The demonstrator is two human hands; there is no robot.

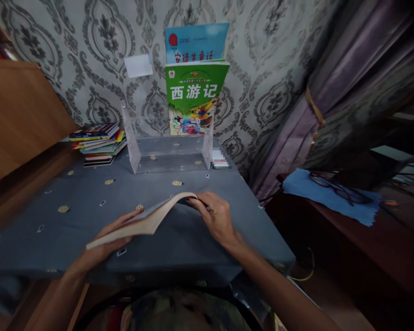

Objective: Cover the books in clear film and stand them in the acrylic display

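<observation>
A thin book point(148, 220) is held edge-on just above the grey-blue tablecloth point(72, 197), its pages bowed. My left hand point(105, 239) grips the book's near left end from underneath, fingers wrapped round it. My right hand point(215, 214) pinches the book's far right corner with curled fingers. Behind the book stands a clear acrylic book stand point(169, 149) against the wall. A green picture book point(193, 99) is upright in its back tier, with a blue book point(195, 43) behind and above it.
A pile of several colourful books point(98, 142) lies at the table's back left, beside a wooden cabinet point(17, 110). A purple curtain point(317, 101) hangs on the right. A blue cloth with spectacles point(331, 191) lies on a dark side surface at right.
</observation>
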